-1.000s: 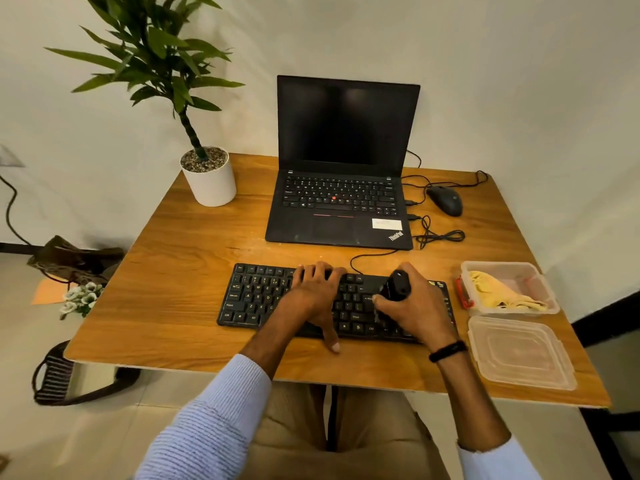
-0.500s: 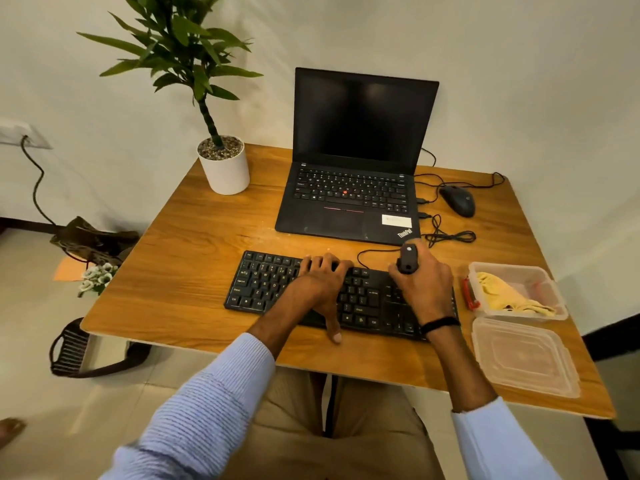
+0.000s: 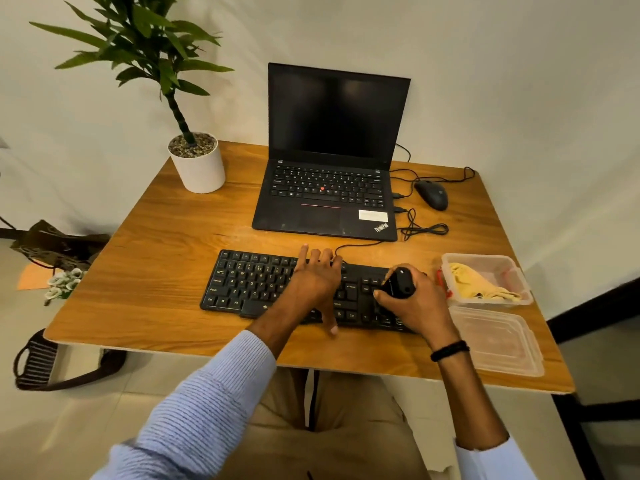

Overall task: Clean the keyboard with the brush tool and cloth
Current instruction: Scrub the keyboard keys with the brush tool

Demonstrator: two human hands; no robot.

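1. Nearest the camera: two forearms in pale blue ribbed sleeves reach forward over tan trousers. A black wristband [image 3: 449, 350] sits on the right wrist.
2. Wooden table [image 3: 145, 289]: at its near right corner lies a clear plastic lid [image 3: 498, 341], flat on the top.
3. Black keyboard [image 3: 249, 282]: lies flat along the near half of the table, its cable leading from the far edge towards the laptop.
4. Left hand [image 3: 317, 282]: rests palm down on the middle of the keyboard. Fingers straight and close together at the far key rows; thumb stretched back to the near edge.
5. Right hand [image 3: 415, 303]: over the right end of the keyboard, fingers and thumb curled firmly round a black brush tool [image 3: 400, 283]. The tool's lower end is hidden by the hand; contact with the keys cannot be told.
6. Clear plastic container [image 3: 519, 275]: just beyond the lid and just beside the keyboard's right end. A yellow cloth [image 3: 478, 284] lies crumpled inside it.
7. Beyond the keyboard: an open black laptop [image 3: 332, 188], screen dark. A coiled cable [image 3: 426, 231] lies to its right, and a black mouse [image 3: 431, 195] farther back.
8. Far left corner: a potted plant [image 3: 197, 164] in a white pot, upright, by the wall.
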